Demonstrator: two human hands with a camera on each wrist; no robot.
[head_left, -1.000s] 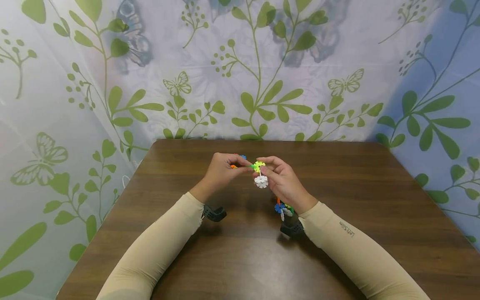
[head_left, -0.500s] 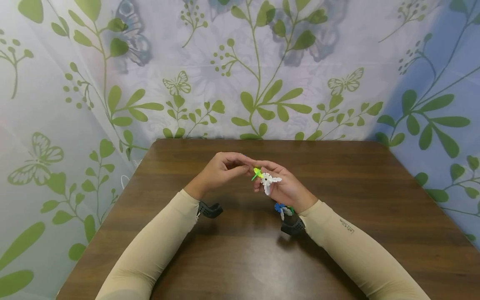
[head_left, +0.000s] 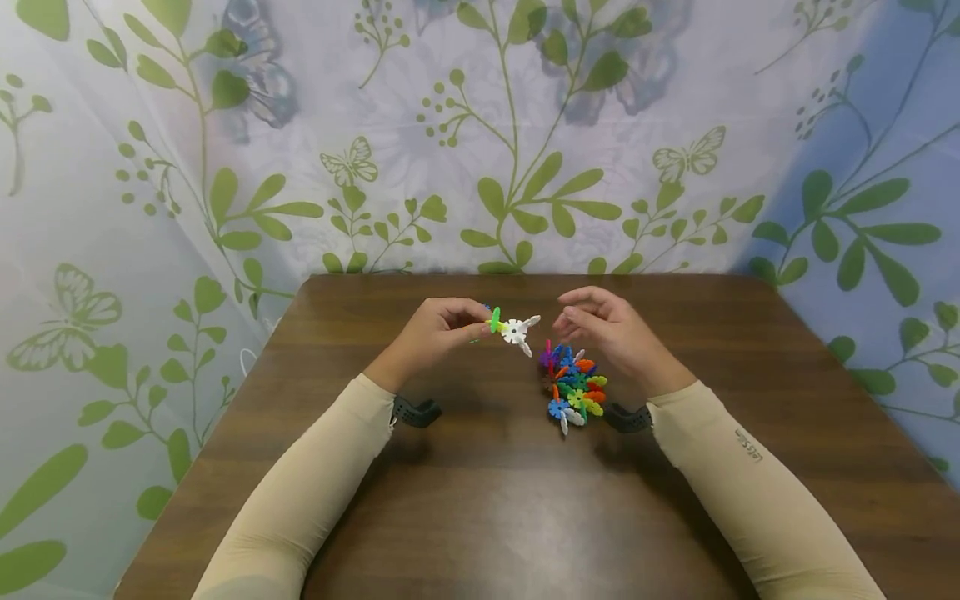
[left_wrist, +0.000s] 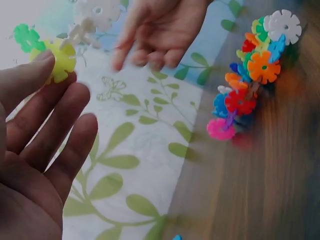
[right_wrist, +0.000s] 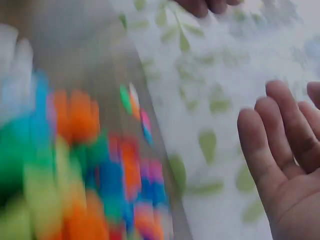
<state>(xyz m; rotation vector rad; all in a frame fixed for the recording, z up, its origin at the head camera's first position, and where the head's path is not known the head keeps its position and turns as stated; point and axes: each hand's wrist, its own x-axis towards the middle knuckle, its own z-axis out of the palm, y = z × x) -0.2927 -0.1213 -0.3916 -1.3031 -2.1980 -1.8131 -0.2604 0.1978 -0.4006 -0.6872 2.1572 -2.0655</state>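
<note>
In the head view my left hand (head_left: 438, 337) pinches a small cluster of notched plastic snowflake discs over the table. Its yellow disc (left_wrist: 64, 62) sits between thumb and fingers in the left wrist view. A green disc (left_wrist: 27, 38) joins one side and several white discs (head_left: 515, 331) fan out on the other. My right hand (head_left: 618, 333) holds nothing, its fingers loosely bent, to the right of that cluster. Just below the right hand lies a multicoloured chain of joined snowflake discs (head_left: 576, 385), with white, orange, red, blue and pink ones.
A few loose discs (right_wrist: 134, 102) lie on the wooden table (head_left: 480, 517), largely hidden behind the left hand in the head view. A leaf-patterned cloth (head_left: 420, 208) hangs along the table's back edge.
My right hand has let go of the snowflake disc cluster and moved right, uncovering the multicoloured chain. The cluster has turned and is now in my left hand alone.
</note>
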